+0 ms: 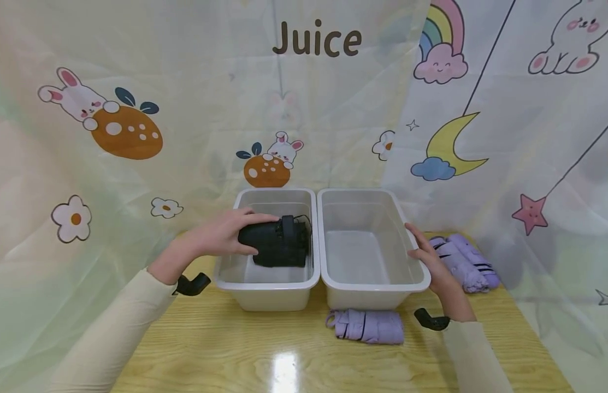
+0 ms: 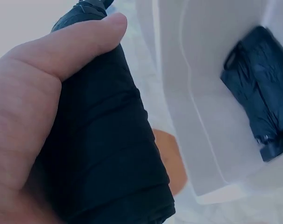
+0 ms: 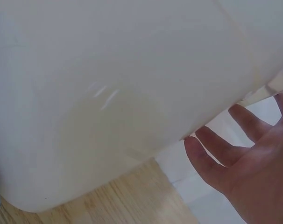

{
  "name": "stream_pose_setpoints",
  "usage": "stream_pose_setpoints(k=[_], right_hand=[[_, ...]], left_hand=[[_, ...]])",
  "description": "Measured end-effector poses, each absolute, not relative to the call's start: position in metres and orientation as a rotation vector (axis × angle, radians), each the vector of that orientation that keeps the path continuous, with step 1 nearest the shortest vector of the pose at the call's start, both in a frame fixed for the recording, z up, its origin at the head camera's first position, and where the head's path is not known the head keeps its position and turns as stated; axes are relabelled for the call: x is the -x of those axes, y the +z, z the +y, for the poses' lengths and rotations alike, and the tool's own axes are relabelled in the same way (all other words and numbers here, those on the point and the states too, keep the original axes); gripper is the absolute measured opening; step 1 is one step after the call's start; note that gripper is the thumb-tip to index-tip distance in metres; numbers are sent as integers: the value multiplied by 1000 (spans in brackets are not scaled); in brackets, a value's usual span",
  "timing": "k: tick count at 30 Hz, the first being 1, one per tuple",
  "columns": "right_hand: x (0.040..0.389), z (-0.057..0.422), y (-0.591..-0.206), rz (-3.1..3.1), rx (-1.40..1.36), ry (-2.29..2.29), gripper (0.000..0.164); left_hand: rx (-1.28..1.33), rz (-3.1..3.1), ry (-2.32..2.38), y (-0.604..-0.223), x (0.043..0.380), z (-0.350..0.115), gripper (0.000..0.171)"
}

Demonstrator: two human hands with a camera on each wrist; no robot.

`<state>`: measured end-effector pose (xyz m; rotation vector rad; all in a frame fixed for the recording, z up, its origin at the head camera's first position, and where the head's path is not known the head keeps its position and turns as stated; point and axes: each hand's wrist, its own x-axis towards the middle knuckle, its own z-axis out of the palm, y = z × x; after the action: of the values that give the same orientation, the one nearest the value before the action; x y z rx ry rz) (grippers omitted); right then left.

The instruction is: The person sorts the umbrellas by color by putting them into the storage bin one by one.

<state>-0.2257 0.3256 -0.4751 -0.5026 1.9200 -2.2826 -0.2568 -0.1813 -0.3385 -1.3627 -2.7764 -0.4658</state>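
Observation:
My left hand (image 1: 225,233) grips a black folded umbrella (image 2: 104,126), with the thumb laid across it in the left wrist view. In the head view this umbrella is over the left white bin (image 1: 266,285), overlapping another black folded umbrella (image 2: 260,84) that lies inside. My right hand (image 1: 430,262) is at the right side of the right white bin (image 1: 372,287). Its fingertips touch the bin's edge, with the fingers fairly straight and spread in the right wrist view.
Both bins stand side by side on a wooden table (image 1: 210,349). A purple folded umbrella (image 1: 367,326) lies in front of the right bin. More purple folded umbrellas (image 1: 468,262) lie beyond my right hand. A printed curtain (image 1: 195,109) hangs behind.

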Motion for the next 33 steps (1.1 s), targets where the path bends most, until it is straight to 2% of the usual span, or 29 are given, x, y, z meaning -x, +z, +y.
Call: stream_pose_setpoints(k=[13,33], right_hand=[[227,326,-474,1947,489,-2271,66],[225,327,-477,1938,503,-2277,66]], left_hand=[[1266,-2903,-221,-355,315,-164,78],[1212,-3012,-213,-399,362,-139,78]])
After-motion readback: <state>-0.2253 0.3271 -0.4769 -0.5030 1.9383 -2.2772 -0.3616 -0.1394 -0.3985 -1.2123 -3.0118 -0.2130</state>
